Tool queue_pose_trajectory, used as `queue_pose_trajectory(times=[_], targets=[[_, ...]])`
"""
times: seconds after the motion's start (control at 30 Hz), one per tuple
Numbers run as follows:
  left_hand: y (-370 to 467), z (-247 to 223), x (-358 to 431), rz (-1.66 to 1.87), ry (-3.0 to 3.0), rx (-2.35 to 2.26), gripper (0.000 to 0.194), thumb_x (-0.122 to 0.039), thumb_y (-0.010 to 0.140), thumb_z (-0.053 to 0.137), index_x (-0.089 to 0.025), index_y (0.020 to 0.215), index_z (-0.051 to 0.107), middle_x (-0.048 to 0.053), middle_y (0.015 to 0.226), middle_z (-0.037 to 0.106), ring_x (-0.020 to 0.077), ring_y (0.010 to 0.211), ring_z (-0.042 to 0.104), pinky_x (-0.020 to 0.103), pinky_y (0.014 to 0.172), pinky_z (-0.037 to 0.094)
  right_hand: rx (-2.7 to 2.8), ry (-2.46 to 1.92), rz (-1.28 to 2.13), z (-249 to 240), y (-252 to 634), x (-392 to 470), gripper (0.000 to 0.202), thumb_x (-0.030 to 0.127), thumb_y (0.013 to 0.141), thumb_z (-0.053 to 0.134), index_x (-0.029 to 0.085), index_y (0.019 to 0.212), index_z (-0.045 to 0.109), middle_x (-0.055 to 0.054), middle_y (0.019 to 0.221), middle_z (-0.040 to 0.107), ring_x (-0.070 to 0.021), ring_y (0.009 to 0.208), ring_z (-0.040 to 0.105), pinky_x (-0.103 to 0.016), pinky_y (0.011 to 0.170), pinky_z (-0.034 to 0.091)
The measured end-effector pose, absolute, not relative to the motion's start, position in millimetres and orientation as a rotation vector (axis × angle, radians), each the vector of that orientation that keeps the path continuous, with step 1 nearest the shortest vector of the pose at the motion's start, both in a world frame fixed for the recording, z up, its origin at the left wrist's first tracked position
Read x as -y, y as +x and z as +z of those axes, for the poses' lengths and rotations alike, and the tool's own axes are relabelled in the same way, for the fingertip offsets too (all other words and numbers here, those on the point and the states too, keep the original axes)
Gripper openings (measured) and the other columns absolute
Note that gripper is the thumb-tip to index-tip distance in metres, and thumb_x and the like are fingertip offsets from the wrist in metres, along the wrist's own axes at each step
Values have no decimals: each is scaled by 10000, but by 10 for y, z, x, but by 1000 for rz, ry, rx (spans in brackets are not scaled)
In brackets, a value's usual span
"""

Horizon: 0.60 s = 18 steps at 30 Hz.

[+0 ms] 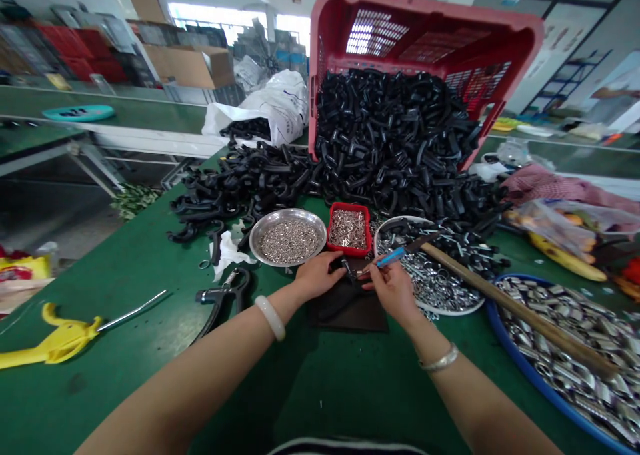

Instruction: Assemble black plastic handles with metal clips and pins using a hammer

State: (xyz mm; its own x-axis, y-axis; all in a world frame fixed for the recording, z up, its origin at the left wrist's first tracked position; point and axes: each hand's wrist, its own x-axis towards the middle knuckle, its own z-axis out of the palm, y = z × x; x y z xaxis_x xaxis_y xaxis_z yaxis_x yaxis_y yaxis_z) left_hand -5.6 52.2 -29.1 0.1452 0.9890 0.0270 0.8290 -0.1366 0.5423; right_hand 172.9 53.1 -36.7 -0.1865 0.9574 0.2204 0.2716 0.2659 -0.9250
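My left hand [320, 275], with a pale bangle at the wrist, has its fingers closed on a black plastic handle [340, 300] over a dark pad [373, 318]. Close beside it, my right hand [393, 288] grips a blue-handled tool [391, 258], its dark end pointing up and right. The right fingertips come close to a small metal spring [359, 273] at the handle's upper end; whether they touch it is unclear. An assembled hand grip [230, 295] with a spring lies left of my left forearm. Small metal parts fill a round steel dish [255, 245] and a red tray [369, 238].
A red crate [425, 5] lies tipped, spilling black handles. Right are a white bowl [465, 313] of metal rings, a wooden stick [520, 308] and a blue basin [510, 348] of metal sleeves. A yellow object with a metal rod [65, 342] lies left. A person [617, 95] stands far right.
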Motion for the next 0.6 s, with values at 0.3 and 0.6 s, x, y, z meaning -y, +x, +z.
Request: queue_pose_trajectory(times=[0.3,0.6], targets=[[-58,-297,-513,548,2030,-1758,468,-443,793,457,-270,1228,449,4,1187,548,172,957,560,276,805,450,1830,-1135,714,-54,1560,-662,235,413,799,433,196,889,447,-83,761,621,-225,658,622,-369,587,509],[-67,-69,-396,511,2419,-1870,353,-445,836,396,-219,1059,550,60,1052,605,204,952,548,327,780,462,2265,-1683,276,-53,1494,-1777,231,394,746,485,185,778,580,-130,762,642,-258,745,612,-351,622,431]])
